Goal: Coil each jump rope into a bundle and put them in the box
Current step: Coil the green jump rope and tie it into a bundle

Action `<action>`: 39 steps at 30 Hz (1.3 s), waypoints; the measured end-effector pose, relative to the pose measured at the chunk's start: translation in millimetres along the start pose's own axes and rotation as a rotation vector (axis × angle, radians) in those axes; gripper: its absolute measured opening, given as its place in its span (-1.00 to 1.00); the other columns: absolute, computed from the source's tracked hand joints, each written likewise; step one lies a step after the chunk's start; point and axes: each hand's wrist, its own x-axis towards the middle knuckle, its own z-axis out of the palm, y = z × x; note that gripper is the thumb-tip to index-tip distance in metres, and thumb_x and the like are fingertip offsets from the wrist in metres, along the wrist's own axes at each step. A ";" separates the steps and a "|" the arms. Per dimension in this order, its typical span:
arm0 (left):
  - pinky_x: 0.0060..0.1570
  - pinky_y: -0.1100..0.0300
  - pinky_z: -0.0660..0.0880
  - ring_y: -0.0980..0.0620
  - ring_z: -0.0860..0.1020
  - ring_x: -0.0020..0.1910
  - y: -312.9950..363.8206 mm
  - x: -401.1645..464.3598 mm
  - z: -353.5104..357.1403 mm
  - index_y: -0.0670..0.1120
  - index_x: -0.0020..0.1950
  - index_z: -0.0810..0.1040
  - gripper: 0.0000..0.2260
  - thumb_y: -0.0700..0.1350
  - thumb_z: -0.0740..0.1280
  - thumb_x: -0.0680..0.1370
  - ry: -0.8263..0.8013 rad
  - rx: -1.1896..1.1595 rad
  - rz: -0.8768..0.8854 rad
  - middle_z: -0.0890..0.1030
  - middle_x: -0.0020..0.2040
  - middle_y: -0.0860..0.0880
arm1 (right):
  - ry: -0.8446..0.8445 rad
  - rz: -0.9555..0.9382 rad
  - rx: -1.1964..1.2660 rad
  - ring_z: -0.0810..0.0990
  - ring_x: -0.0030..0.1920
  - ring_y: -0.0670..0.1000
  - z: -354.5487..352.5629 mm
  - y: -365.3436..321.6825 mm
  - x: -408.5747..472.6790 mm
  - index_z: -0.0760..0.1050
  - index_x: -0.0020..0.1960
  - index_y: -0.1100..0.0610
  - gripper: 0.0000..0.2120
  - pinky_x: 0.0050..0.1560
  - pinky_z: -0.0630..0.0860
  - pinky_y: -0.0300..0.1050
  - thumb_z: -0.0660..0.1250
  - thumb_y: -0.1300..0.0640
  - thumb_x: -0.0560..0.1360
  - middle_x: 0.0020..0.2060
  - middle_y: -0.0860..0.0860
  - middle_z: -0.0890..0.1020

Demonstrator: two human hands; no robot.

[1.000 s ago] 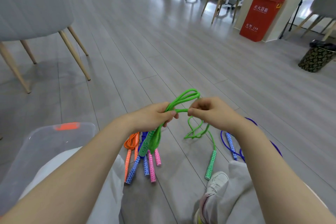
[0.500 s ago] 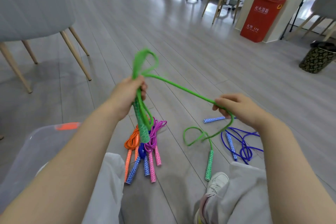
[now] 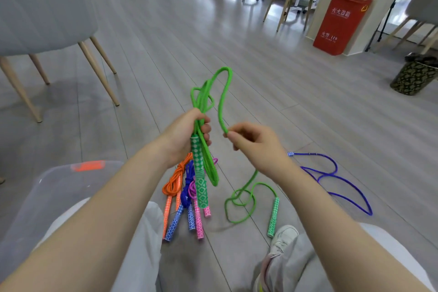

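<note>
The clear box (image 3: 47,197) is seen low on the left, with no rope in it yet. The green jump rope (image 3: 214,102) is held up over the floor. Its loops and one handle are gripped in the left hand (image 3: 187,135), and the cord is pinched by the right hand (image 3: 251,142). The loops could slip out if the grip is loosened (they look loose). The cord's tail on the floor could get tangled near the purple rope (image 3: 331,178).
</note>
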 end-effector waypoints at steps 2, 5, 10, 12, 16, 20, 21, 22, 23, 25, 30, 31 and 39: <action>-0.20 0.15 0.44 0.06 0.38 -0.39 -2.9 -2.1 6.6 -0.07 -0.11 0.38 -0.84 -0.02 0.14 0.59 -0.062 0.060 0.004 0.37 -0.34 0.00 | -0.027 -0.006 -0.034 0.48 -0.38 -0.13 10.3 4.8 -0.4 0.57 -0.22 0.03 -0.82 -0.26 0.42 -0.21 0.36 0.23 0.52 -0.43 -0.04 0.54; -0.17 0.18 0.42 0.06 0.44 -0.30 -7.3 -3.0 7.0 -0.08 -0.03 0.46 -0.80 0.05 0.29 0.56 -0.080 0.159 0.056 0.43 -0.24 -0.02 | -0.031 0.006 -0.099 0.43 -0.39 -0.10 15.4 10.1 -1.7 0.57 -0.25 0.04 -0.84 -0.31 0.37 -0.16 0.37 0.16 0.51 -0.44 -0.04 0.53; -0.22 0.21 0.41 0.04 0.43 -0.25 -12.9 -4.5 5.6 -0.10 -0.02 0.48 -0.87 -0.10 0.19 0.64 -0.063 0.255 0.150 0.47 -0.22 0.00 | -0.049 0.028 -0.148 0.44 -0.39 -0.11 16.8 11.7 -4.2 0.57 -0.22 0.05 -0.88 -0.32 0.37 -0.17 0.38 0.11 0.50 -0.41 -0.02 0.56; -0.29 0.26 0.46 0.05 0.45 -0.28 -13.2 -6.7 6.9 -0.11 -0.06 0.48 -0.84 -0.13 0.16 0.65 -0.046 0.271 0.166 0.50 -0.22 -0.02 | -0.085 0.025 -0.169 0.44 -0.38 -0.08 15.8 12.4 -5.3 0.58 -0.18 0.07 -0.87 -0.30 0.37 -0.14 0.35 0.06 0.52 -0.39 0.08 0.56; -0.13 0.14 0.58 0.03 0.54 -0.31 -6.3 -11.0 8.1 -0.14 -0.08 0.45 -0.82 -0.12 0.15 0.66 -0.080 0.099 0.111 0.52 -0.28 -0.03 | -0.154 0.072 -0.180 0.37 -0.41 -0.04 3.7 11.5 -2.8 0.57 -0.22 0.05 -0.69 -0.28 0.32 -0.09 0.27 -0.14 0.54 -0.46 0.01 0.45; -0.06 0.07 0.59 0.04 0.59 -0.32 3.1 -9.4 1.8 -0.10 -0.11 0.43 -0.81 -0.09 0.14 0.66 -0.064 -0.086 0.094 0.45 -0.40 0.04 | -0.141 0.157 -0.199 0.37 -0.47 -0.10 -24.4 8.6 1.8 0.59 -0.30 0.04 -0.61 -0.27 0.35 -0.12 0.25 -0.21 0.53 -0.54 -0.13 0.43; -0.11 0.09 0.59 0.05 0.58 -0.34 5.5 -7.4 -0.9 -0.10 -0.12 0.43 -0.81 -0.09 0.14 0.66 -0.026 -0.128 0.123 0.44 -0.42 0.05 | -0.154 0.178 -0.199 0.38 -0.47 -0.11 -32.6 8.6 1.7 0.58 -0.30 0.05 -0.61 -0.27 0.36 -0.12 0.26 -0.19 0.54 -0.54 -0.14 0.43; -0.18 0.13 0.59 0.06 0.57 -0.37 8.1 -4.1 -5.0 -0.09 -0.13 0.42 -0.81 -0.10 0.14 0.66 0.032 -0.175 0.162 0.44 -0.44 0.06 | -0.171 0.204 -0.191 0.39 -0.45 -0.08 -40.8 8.9 1.0 0.58 -0.29 0.06 -0.62 -0.28 0.38 -0.12 0.27 -0.17 0.54 -0.53 -0.15 0.42; -0.25 0.16 0.58 0.08 0.54 -0.41 10.6 0.5 -11.9 -0.09 -0.15 0.40 -0.80 -0.12 0.14 0.66 0.115 -0.218 0.206 0.43 -0.46 0.07 | -0.186 0.228 -0.184 0.39 -0.41 -0.04 -49.3 9.0 -0.2 0.58 -0.28 0.07 -0.63 -0.28 0.39 -0.11 0.27 -0.16 0.54 -0.50 -0.13 0.42; -0.33 0.18 0.51 0.10 0.48 -0.47 16.5 9.6 -31.1 -0.07 -0.19 0.37 -0.77 -0.14 0.13 0.66 0.331 -0.259 0.291 0.41 -0.51 0.09 | -0.191 0.272 -0.215 0.39 -0.38 0.01 -67.4 11.8 -2.4 0.59 -0.25 0.09 -0.64 -0.28 0.41 -0.11 0.29 -0.14 0.54 -0.47 -0.08 0.43; -0.29 0.17 0.42 0.10 0.41 -0.47 22.4 16.0 -58.3 -0.05 -0.23 0.35 -0.75 -0.13 0.12 0.66 0.532 -0.238 0.350 0.38 -0.54 0.11 | -0.111 0.331 -0.191 0.40 -0.34 -0.02 -102.5 16.9 -4.5 0.61 -0.18 0.17 -0.75 -0.25 0.40 -0.09 0.24 0.11 0.57 -0.43 -0.02 0.43; -0.28 0.17 0.44 0.10 0.41 -0.47 20.5 13.9 -54.4 -0.05 -0.21 0.36 -0.76 -0.13 0.12 0.66 0.494 -0.185 0.352 0.38 -0.51 0.09 | -0.114 0.331 -0.151 0.39 -0.33 -0.01 -104.4 16.2 -4.4 0.61 -0.15 0.19 -0.76 -0.24 0.40 -0.09 0.21 0.17 0.58 -0.40 0.01 0.42; -0.17 0.09 0.43 0.04 0.45 -0.37 6.8 2.5 -24.0 -0.07 -0.13 0.41 -0.83 -0.13 0.16 0.65 0.253 0.236 0.307 0.47 -0.31 0.02 | -0.010 0.194 -0.041 0.34 -0.31 -0.04 -83.1 5.6 -2.3 0.62 -0.06 0.14 -0.77 -0.26 0.35 -0.18 0.20 0.15 0.62 -0.33 -0.02 0.44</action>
